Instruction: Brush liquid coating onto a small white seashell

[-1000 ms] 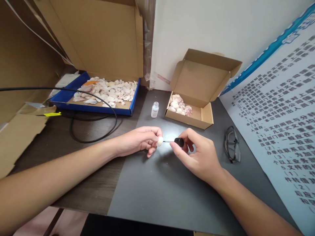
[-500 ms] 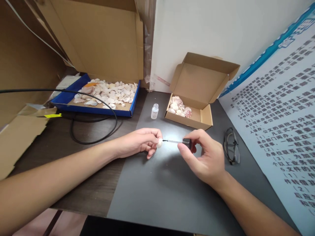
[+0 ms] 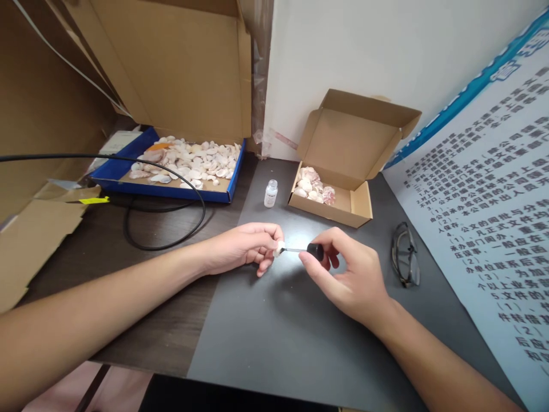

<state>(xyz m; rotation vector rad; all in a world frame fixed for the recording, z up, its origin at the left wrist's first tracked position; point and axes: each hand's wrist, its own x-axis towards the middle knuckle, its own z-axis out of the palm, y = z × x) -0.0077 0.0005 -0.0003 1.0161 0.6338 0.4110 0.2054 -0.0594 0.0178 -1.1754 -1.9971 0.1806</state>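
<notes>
Between its thumb and fingers my left hand (image 3: 251,249) pinches a small white seashell (image 3: 278,249) above the grey mat. My right hand (image 3: 351,274) is closed on the black cap of a brush applicator (image 3: 315,251). The applicator's thin stem points left, and its dark tip meets the shell's face. Behind the hands a small clear glass bottle (image 3: 270,194) stands upright without a cap, with a white label. Part of the shell is covered by my left fingertips.
A blue-rimmed box (image 3: 189,194) of many shells stands at the back left, a black cable (image 3: 203,212) looping before it. An open cardboard box (image 3: 330,213) holds several shells. Glasses (image 3: 405,257) lie on the right, beside a printed sheet (image 3: 493,200).
My right hand has shifted left with the brush applicator, bringing its tip further over the shell. The shell has turned a little in my left hand.
</notes>
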